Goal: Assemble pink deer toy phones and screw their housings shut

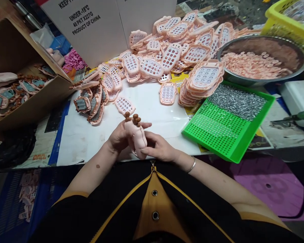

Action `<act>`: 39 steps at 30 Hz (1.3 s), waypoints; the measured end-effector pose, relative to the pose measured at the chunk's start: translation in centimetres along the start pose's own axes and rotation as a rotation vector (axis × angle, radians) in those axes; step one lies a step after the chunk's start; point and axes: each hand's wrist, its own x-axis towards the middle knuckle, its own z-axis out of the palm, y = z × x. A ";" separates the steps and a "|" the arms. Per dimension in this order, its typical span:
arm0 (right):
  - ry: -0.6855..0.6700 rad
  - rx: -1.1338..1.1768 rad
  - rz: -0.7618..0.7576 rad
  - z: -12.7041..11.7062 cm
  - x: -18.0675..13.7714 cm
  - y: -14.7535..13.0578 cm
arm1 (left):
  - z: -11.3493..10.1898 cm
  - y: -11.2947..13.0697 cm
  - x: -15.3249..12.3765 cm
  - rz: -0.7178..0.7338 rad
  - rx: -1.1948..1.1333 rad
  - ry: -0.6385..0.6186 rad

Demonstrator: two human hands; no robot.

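Both my hands hold one pink plastic toy-phone shell (136,136) with brown antler-like knobs, close to the table's front edge. My left hand (118,136) wraps its left side, with those fingertips partly hidden behind it. From the right, my right hand (160,146) grips the lower end, thumb along the seam. Just beyond lies a loose pink cover with holes (125,105). To the left of it, several shells with brown knobs and grey-green boards (95,104) lie in a pile. A pink front piece with a white keypad (168,93) rests farther back.
A heap of pink covers (172,55) spreads across the back, beside a keypad stack (202,79). At right are a green tray (218,131) with screws, a metal bowl (300,65) of small pink parts and a yellow basket (273,18). A cardboard box (40,98) stands left.
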 end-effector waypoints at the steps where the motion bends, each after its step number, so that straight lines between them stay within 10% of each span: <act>1: 0.048 -0.136 -0.047 0.0 -0.1 -0.3 | 0.2 -0.1 -0.1 0.020 -0.012 0.052; 8: 0.239 -0.680 -0.177 0.5 -0.3 -1.7 | 1.5 -0.1 -0.8 0.158 -0.048 0.036; 28: 0.588 0.402 0.101 1.4 0.7 0.5 | 3.0 -0.2 -0.5 0.466 0.724 0.230; 39: 0.548 0.446 0.153 2.0 1.4 0.1 | 2.6 -1.2 -1.4 0.571 0.930 0.285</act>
